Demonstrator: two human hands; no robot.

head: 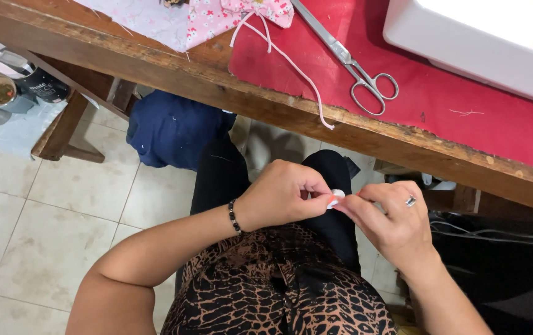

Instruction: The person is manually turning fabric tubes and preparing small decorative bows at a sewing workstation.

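Note:
My left hand [282,195] and my right hand [387,217] meet over my lap, below the table edge. Between their fingertips they pinch a small white piece [337,196], possibly a bobbin or a bit of cloth; it is too small to tell. A beaded bracelet circles my left wrist and a ring sits on a right finger. Above, on a red cloth [465,105] on the wooden table [173,71], lie metal scissors [356,65] and a pink floral fabric piece [241,13] with a pale cord [291,62] trailing over the edge.
A white sewing machine [483,37] stands at the table's right. A blue cloth bundle [170,129] lies on the tiled floor under the table. Dark mugs and a tin [15,87] sit at the far left. Cables [496,232] run at the right.

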